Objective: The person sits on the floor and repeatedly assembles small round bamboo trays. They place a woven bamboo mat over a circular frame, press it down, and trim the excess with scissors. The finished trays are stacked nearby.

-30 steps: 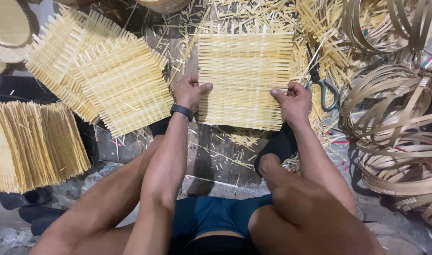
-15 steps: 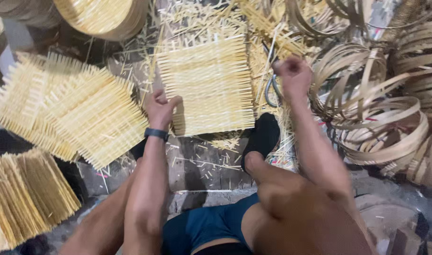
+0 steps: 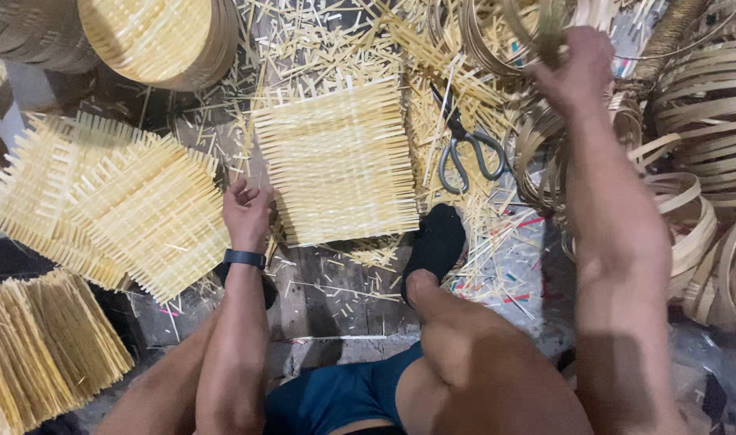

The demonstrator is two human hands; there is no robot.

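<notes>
A square woven mat of pale bamboo strips [image 3: 336,165] lies on the floor in front of me. My left hand [image 3: 246,211], a dark band on its wrist, rests at the mat's lower left corner with the fingers curled against its edge. My right hand [image 3: 576,68] is raised at the upper right among the bamboo hoops [image 3: 537,32], its fingers closed around one of the thin rings. My foot in a black sock [image 3: 436,242] presses beside the mat's lower right corner.
Grey scissors [image 3: 465,153] lie right of the mat on loose splinters. More woven mats [image 3: 134,213] are stacked at left, a bundle of strips [image 3: 38,346] at lower left, round woven baskets [image 3: 155,36] at upper left, coiled bamboo bands [image 3: 706,113] at right.
My right hand has left the mat's edge and risen to the upper right to the hoops. My left hand stays at the mat's left corner. The view has tilted right.
</notes>
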